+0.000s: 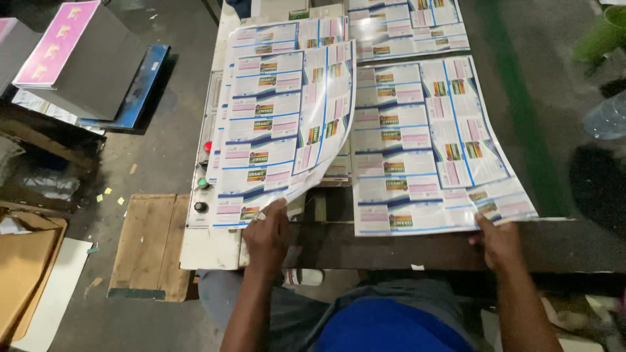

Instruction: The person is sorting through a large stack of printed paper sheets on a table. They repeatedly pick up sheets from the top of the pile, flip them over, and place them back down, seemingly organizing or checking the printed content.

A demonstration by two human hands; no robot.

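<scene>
Printed sheets (287, 124), glossy and covered with rows of label panels in white, blue and pink, are shown lying in overlapping stacks on a worktop (391, 244) seen from above. One sheet on the left stack is lifted and curled upward, its near corner being pinched between the fingers of the left hand (267, 228), which are closed on the paper's edge. A second stack (424, 150) lies flat just beside it to the right; its near right corner is pressed down by the right hand (499, 241), whose fingers are laid on the sheet, though whether the edge is gripped cannot be told. Further sheets (404, 26) are spread at the far end of the worktop. A control panel (203, 169) with red, green and black buttons is set at the left edge of the worktop, partly covered by the left stack. On the floor to the left, a wooden pallet (150, 244) is placed near the worktop, with cardboard (26, 274) beside it. A grey block topped by a pink sheet (62, 42) is seen well apart at the upper left.
</scene>
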